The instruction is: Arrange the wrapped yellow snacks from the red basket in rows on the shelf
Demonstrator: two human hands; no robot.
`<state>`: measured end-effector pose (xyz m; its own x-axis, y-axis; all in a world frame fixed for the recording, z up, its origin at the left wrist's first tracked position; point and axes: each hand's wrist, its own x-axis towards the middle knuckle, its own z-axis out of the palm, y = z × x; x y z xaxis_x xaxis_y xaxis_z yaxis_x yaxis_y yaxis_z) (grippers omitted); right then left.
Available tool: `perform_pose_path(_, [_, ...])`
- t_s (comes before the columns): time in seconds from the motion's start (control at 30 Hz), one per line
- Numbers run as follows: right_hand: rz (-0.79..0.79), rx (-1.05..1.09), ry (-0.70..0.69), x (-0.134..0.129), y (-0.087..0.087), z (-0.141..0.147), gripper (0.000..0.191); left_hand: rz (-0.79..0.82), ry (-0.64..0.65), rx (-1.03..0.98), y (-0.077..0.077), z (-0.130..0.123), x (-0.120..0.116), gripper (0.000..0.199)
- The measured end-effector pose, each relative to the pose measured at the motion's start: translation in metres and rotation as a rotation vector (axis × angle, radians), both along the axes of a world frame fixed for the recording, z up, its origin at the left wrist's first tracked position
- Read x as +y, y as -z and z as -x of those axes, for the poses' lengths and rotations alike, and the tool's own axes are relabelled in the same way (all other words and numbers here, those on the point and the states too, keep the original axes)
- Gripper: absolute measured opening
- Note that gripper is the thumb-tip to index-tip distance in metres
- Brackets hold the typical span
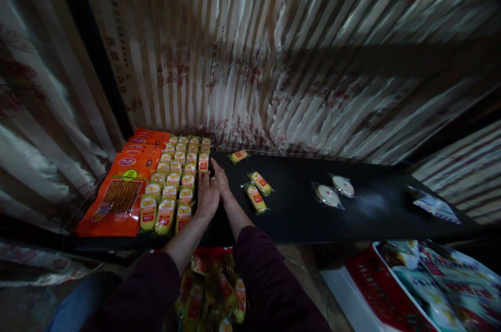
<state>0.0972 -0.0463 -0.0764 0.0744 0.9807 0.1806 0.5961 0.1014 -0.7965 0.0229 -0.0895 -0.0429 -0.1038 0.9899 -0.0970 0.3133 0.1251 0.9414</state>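
Note:
Several rows of small yellow wrapped cakes [173, 179] stand on the black shelf [289, 217], beside orange snack packets [121, 191] at the left. My left hand [207, 193] is at the front of the rightmost row, its fingers bent; whatever lies under them is hidden. My right hand [221, 178] is held on edge along the right side of that row, fingers stretched out and near the wrapped cake [203, 162]. The two hands are close together.
Loose yellow cakes [260, 182] lie right of my hands. Farther right are two round white wrapped cakes [327, 195] and a blue-white packet [434, 204]. Below stand a box of yellow cakes [225, 285] and a red-and-white basket [387, 280]. Striped sheeting [250, 60] hangs behind.

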Motion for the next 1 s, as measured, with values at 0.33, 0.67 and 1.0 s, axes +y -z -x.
perform_pose_path(0.33, [0.020,-0.014,0.054,-0.019,0.008,-0.002,0.060,-0.075,0.006,-0.015,0.014,-0.001,-0.019,0.042])
perform_pose_path(0.67, [0.035,-0.124,-0.096,-0.088,0.007,0.001,0.044,-0.174,0.149,0.150,0.023,0.016,-0.085,0.038])
perform_pose_path(1.0, [-0.010,-0.138,-0.020,-0.160,-0.001,0.019,0.043,-0.384,0.359,0.321,0.028,0.048,-0.138,0.036])
